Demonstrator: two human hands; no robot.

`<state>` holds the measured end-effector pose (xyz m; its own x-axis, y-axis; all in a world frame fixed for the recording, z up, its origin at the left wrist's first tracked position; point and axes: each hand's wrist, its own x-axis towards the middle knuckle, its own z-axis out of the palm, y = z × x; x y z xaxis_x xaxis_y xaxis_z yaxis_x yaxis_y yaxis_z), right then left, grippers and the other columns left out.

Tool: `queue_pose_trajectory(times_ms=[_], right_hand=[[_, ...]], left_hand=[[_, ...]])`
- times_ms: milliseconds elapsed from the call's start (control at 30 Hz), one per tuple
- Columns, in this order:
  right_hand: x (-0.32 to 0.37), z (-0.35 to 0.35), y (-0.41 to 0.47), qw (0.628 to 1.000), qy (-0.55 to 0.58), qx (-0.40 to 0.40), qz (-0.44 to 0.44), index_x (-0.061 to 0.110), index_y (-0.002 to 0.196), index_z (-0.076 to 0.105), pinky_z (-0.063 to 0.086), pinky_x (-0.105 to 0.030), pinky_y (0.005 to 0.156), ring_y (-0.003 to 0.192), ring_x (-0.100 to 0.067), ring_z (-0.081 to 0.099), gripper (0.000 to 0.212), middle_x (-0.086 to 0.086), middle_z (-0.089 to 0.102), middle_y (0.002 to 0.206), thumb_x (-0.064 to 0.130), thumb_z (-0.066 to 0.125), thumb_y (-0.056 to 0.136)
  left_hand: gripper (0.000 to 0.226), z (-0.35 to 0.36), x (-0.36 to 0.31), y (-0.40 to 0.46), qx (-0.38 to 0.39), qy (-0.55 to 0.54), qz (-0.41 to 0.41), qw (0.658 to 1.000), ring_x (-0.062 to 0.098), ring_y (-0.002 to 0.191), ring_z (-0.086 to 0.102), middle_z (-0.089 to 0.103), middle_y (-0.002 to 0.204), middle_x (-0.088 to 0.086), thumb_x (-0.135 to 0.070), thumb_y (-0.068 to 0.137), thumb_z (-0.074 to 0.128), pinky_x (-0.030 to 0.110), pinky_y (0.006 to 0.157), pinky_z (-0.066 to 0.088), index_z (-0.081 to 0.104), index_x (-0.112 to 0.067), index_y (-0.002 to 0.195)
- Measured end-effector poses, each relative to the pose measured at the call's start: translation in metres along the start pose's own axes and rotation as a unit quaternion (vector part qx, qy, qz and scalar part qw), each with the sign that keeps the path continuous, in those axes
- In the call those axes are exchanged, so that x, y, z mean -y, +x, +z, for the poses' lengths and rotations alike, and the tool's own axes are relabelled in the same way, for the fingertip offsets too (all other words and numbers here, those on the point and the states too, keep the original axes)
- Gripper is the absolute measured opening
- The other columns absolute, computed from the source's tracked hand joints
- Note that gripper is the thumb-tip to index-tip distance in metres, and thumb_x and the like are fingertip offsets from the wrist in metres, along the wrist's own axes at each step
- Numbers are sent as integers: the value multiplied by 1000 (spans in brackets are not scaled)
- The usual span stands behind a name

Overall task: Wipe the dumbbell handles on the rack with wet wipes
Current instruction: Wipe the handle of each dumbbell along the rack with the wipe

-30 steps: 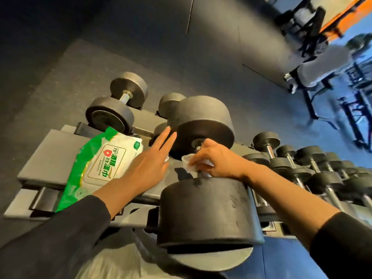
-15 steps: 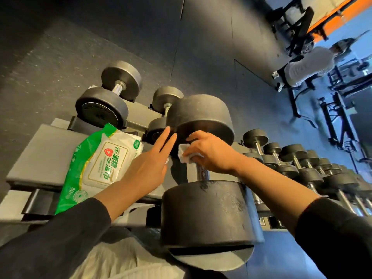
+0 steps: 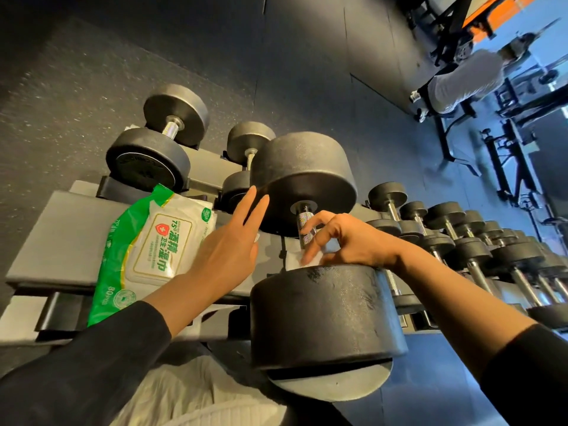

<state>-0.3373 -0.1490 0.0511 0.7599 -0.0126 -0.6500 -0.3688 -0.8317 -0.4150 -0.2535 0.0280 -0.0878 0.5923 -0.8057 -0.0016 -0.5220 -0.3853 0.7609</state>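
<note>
A: Where are your hands?

B: Your right hand (image 3: 347, 241) curls round the knurled metal handle (image 3: 305, 227) of the big dumbbell (image 3: 307, 179) and pinches a white wet wipe (image 3: 296, 259) low on it, just above the near weight head (image 3: 319, 315). Your left hand (image 3: 229, 250) is flat, its fingers (image 3: 256, 206) straight and touching the side of the far weight head.

A: And the pack?

B: The wet wipes pack (image 3: 147, 250) lies on the grey rack (image 3: 61, 238), just left of your left hand. It is green and white, with a red shield badge, "75°" and large green Chinese characters on the label, and "80" near its lower end. The smaller print is too fine to read.

A: What else is on the rack?

B: Two smaller dumbbells (image 3: 159, 142) sit behind the pack, and a row of dumbbells (image 3: 467, 238) runs off to the right.
</note>
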Motion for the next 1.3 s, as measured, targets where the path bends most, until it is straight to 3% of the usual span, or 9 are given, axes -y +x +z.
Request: queue_pose_trajectory(times_ms=[167,300,467,667,767,900,967,1167,1300], right_hand=[[-10,-4,3,962,-46,-267,23,26,93,74,49,-32,86,96,-12,52,24,3,59,101,8,74,77],[-15,1,9,966,-57,-251,-1,16,98,74,50,-35,88,98,-18,58,22,-4,66,103,8,74,78],[-20,11,4,980,34,-193,-43,15,89,74,53,-21,84,92,-6,61,15,8,64,93,6,75,76],[-22,11,-11,985,93,-135,-51,16,83,74,53,-18,79,86,-8,60,14,7,66,88,4,75,75],[-21,10,-14,971,71,-227,-38,13,90,74,47,-12,71,82,-8,57,19,5,64,89,2,72,75],[-15,3,-13,896,137,-419,-58,12,94,74,51,-23,80,85,-10,61,17,2,67,92,9,73,77],[-9,-2,-11,860,177,-471,-80,14,98,73,49,-17,79,84,-3,58,18,7,66,94,13,73,79],[15,-14,-8,814,213,-511,-175,21,101,71,41,-1,76,88,11,54,20,16,59,97,13,68,84],[28,-20,-8,814,199,-497,-226,27,101,70,44,-6,81,99,5,52,19,17,54,106,16,69,84]], left_hand=[[75,-5,-8,-1,-22,-16,1,1000,13,69,57,-1,160,-4,-16,93,55,18,58,42,10,-28,151],[71,-11,-22,3,-60,-38,13,997,18,99,59,13,158,0,-14,91,59,13,70,36,20,-23,150],[71,-20,-38,11,-109,-76,6,991,12,131,35,24,153,0,-14,89,63,12,96,26,26,-22,148],[66,-30,-67,20,-118,-64,0,991,16,133,36,33,148,0,-16,88,65,20,99,27,32,-24,145],[62,-32,-84,24,-120,-52,7,991,15,129,40,37,145,-1,-22,89,64,20,96,29,35,-23,143],[58,-35,-107,29,-125,-83,5,989,10,131,36,35,147,-3,-32,94,56,15,97,25,32,-23,146],[60,-39,-117,29,-129,-123,-5,984,10,135,32,34,149,-4,-36,95,49,20,103,24,23,-27,149],[73,-55,-142,27,-202,-183,-20,962,2,129,24,32,147,-12,-54,82,44,34,109,21,-4,-50,137],[75,-65,-150,24,-246,-203,-13,948,-6,115,34,28,147,-11,-54,84,50,17,95,31,-2,-54,138]])
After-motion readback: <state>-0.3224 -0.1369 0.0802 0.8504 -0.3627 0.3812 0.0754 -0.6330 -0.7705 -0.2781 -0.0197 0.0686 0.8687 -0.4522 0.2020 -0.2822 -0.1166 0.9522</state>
